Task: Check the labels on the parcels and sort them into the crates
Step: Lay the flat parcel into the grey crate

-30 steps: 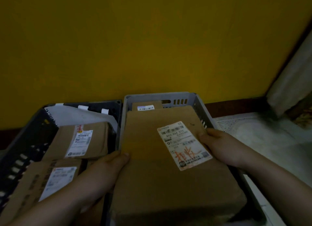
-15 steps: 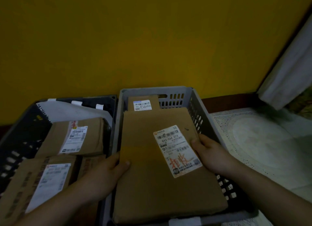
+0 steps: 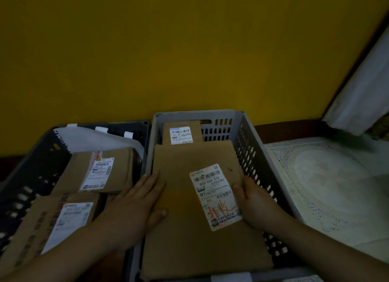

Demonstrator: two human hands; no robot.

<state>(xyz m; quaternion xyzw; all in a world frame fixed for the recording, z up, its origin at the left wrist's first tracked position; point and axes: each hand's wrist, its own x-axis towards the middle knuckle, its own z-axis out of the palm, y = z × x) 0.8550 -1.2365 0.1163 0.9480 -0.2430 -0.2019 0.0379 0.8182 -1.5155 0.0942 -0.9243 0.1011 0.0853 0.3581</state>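
The left hand (image 3: 136,206) lay flat, fingers straight, on the parcel's (image 3: 181,235) left edge; the right hand (image 3: 254,203) gripped its right edge.

Both hands on big flat parcel (image 3: 189,208) in grey crate (image 3: 248,155).

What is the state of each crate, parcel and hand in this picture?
Grey crate: holds two parcels.
Large parcel: lying in grey crate, label up.
Small parcel: at crate's far end, label visible.
Dark crate: holds several parcels.
Left hand: flat on large parcel.
Right hand: grips large parcel's right edge.
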